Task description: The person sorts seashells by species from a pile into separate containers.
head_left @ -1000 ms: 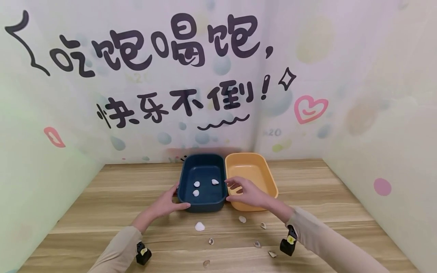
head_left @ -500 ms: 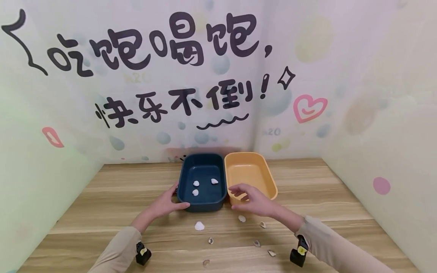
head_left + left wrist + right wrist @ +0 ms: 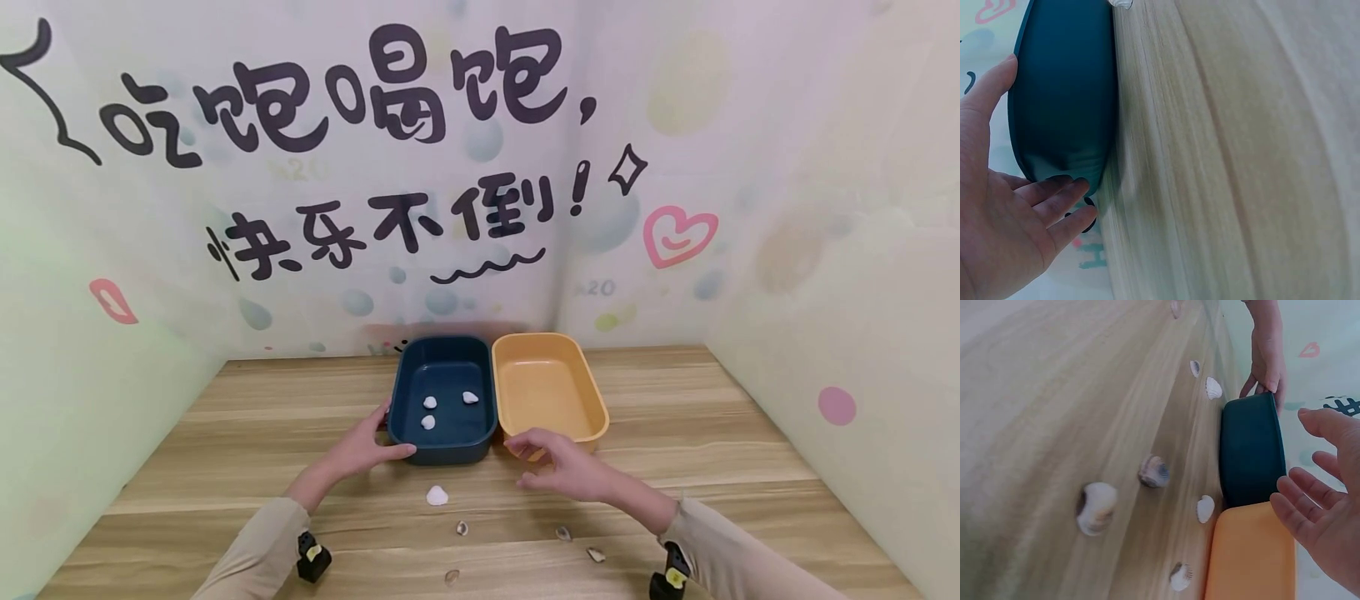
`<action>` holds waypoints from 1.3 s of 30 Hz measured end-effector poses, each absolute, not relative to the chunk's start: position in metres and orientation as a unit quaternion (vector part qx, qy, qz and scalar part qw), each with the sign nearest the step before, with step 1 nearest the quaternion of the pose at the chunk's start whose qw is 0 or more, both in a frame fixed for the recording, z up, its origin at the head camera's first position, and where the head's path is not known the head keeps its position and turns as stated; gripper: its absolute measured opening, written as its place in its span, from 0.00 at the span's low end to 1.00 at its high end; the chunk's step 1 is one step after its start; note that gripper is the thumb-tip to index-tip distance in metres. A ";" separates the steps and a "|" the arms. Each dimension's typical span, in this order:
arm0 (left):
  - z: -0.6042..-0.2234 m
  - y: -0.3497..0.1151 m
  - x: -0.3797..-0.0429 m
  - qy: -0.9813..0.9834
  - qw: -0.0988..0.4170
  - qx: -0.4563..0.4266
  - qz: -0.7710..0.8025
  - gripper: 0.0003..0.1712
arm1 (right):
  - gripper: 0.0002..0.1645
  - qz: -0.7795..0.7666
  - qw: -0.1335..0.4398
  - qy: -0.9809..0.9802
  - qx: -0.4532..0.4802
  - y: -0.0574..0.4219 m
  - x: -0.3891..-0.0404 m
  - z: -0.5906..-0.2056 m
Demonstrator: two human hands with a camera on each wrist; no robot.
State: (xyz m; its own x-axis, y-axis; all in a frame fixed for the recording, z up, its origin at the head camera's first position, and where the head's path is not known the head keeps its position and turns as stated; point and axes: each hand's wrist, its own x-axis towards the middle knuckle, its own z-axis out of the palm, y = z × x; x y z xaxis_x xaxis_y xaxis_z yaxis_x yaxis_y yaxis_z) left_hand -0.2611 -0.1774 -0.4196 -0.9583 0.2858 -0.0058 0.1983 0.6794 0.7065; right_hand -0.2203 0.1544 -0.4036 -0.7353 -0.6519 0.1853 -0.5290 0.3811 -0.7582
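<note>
My left hand (image 3: 358, 450) touches the front left corner of the dark blue box (image 3: 444, 457). In the left wrist view its thumb lies at the rim and its loosely straight fingers (image 3: 1054, 206) lie against the side. Three white seashells (image 3: 429, 422) lie inside that box. My right hand (image 3: 564, 471) hovers with spread, relaxed fingers over the front edge of the yellow box (image 3: 551, 383), holding nothing. Loose seashells lie before the boxes: a white fan-shaped shell (image 3: 437, 496) and several small ones, such as a brownish shell (image 3: 1154, 471). The right hand hides some from the head view.
Both boxes stand side by side on the wood-grain table (image 3: 300, 417), near a printed backdrop (image 3: 480, 275). Pale side walls (image 3: 840, 333) close in the table at left and right. Another small shell (image 3: 452, 576) lies near the front.
My right hand has drawn back toward me and a little right, from beside the blue box to the yellow box's front edge. The left hand stays at the blue box.
</note>
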 end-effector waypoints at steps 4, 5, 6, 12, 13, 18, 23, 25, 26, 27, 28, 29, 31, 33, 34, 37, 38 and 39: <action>-0.420 -0.178 -0.261 0.917 0.059 0.131 0.373 0.57 | 0.26 -0.417 0.085 0.832 -0.357 0.157 -0.217 -0.411; -0.420 -0.178 -0.261 0.917 0.060 0.130 0.372 0.57 | 0.27 -0.413 0.088 0.834 -0.356 0.158 -0.217 -0.413; -0.420 -0.178 -0.261 0.918 0.059 0.130 0.370 0.57 | 0.28 -0.408 0.089 0.836 -0.355 0.159 -0.216 -0.416; -0.420 -0.178 -0.261 0.918 0.059 0.130 0.369 0.57 | 0.31 -0.377 0.068 0.853 -0.355 0.164 -0.215 -0.430; -0.420 -0.178 -0.260 0.918 0.058 0.130 0.369 0.56 | 0.31 -0.374 0.062 0.853 -0.358 0.165 -0.215 -0.432; -0.420 -0.178 -0.260 0.918 0.057 0.131 0.369 0.56 | 0.30 -0.326 0.037 0.869 -0.371 0.167 -0.215 -0.439; -0.420 -0.177 -0.260 0.914 0.058 0.134 0.377 0.56 | 0.25 -0.274 0.014 0.879 -0.389 0.167 -0.218 -0.442; -0.421 -0.177 -0.261 0.913 0.058 0.133 0.381 0.55 | 0.21 -0.275 0.015 0.876 -0.395 0.167 -0.219 -0.444; -0.421 -0.177 -0.261 0.913 0.058 0.133 0.382 0.55 | 0.20 -0.279 0.018 0.874 -0.397 0.166 -0.220 -0.444; -0.421 -0.177 -0.261 0.913 0.058 0.133 0.382 0.55 | 0.18 -0.285 0.024 0.872 -0.398 0.166 -0.221 -0.445; -0.421 -0.177 -0.261 0.913 0.058 0.133 0.381 0.55 | 0.16 -0.292 0.030 0.869 -0.399 0.166 -0.222 -0.445; -0.421 -0.178 -0.261 0.914 0.056 0.132 0.380 0.56 | 0.15 -0.302 0.042 0.866 -0.395 0.165 -0.222 -0.445; -0.422 -0.178 -0.262 0.915 0.054 0.134 0.377 0.56 | 0.13 -0.316 0.059 0.863 -0.389 0.165 -0.223 -0.446; -0.422 -0.178 -0.263 0.915 0.052 0.136 0.376 0.56 | 0.11 -0.325 0.068 0.861 -0.384 0.165 -0.224 -0.446; -0.423 -0.179 -0.263 0.915 0.052 0.136 0.376 0.56 | 0.10 -0.328 0.069 0.860 -0.386 0.165 -0.224 -0.446; -0.424 -0.179 -0.264 0.914 0.052 0.138 0.379 0.56 | 0.09 -0.332 0.067 0.854 -0.396 0.166 -0.225 -0.447; -0.424 -0.179 -0.264 0.913 0.053 0.138 0.379 0.56 | 0.09 -0.333 0.067 0.851 -0.401 0.166 -0.225 -0.447; -0.425 -0.179 -0.265 0.913 0.053 0.139 0.379 0.56 | 0.09 -0.335 0.066 0.847 -0.407 0.167 -0.225 -0.447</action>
State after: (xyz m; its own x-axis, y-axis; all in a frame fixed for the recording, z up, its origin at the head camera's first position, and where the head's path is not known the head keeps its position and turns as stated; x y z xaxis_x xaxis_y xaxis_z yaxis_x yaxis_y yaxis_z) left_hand -0.2645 -0.1790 -0.4247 -0.9560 0.2933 0.0084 0.2128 0.6736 0.7078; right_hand -0.2255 0.1669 -0.4473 -0.6595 -0.7343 0.1608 -0.6458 0.4440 -0.6211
